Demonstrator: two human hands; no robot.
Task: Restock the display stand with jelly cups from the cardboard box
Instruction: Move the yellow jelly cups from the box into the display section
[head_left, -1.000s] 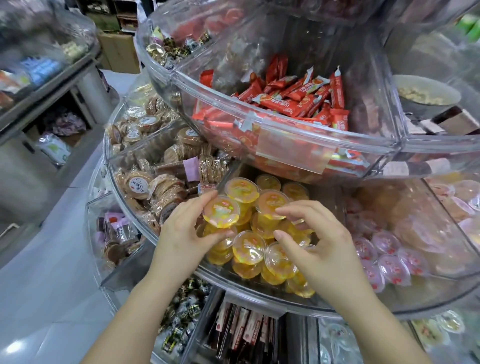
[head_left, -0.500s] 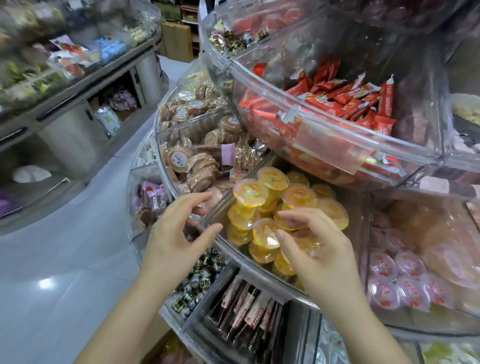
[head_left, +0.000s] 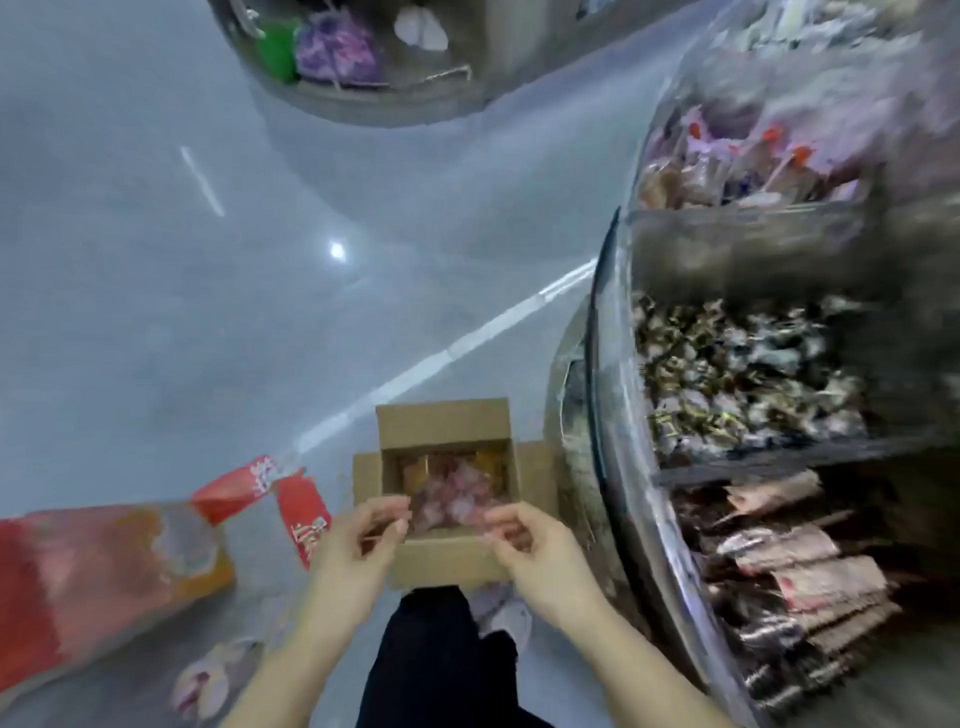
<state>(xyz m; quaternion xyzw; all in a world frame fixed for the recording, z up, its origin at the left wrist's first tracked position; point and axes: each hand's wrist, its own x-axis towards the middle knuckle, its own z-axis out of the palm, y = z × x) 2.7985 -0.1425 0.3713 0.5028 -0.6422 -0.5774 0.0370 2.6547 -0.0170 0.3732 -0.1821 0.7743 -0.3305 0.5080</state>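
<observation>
- Jelly cups (head_left: 451, 496) are lying in a blurred pink and orange heap inside the cardboard box (head_left: 448, 558), which is sitting open on the grey floor (head_left: 156, 291) with its flaps folded outward.
- The box is standing just beside the curved clear wall of the display stand (head_left: 605, 395), at its foot on the right of the head view.
- The left hand (head_left: 358, 540) is hovering over the near left edge of the box, its fingers loosely curled and the fingertips reaching toward the cups; the blur is making it impossible to tell whether it is pinching anything.
- The right hand (head_left: 535, 545) is hovering over the near right edge of the box, fingers bent inward toward the cups; whether it is gripping one I cannot tell.
- The stand's compartments are holding dark wrapped candies (head_left: 737, 379) in the middle, long packets (head_left: 789, 566) lower down, and purple-tinted packages (head_left: 748, 156) higher up.
- A red and orange bag (head_left: 104, 577) is lying on the floor to the left of the box, well apart from the stand.
- A dark trouser leg (head_left: 436, 654) is showing below the box, between the two forearms.
</observation>
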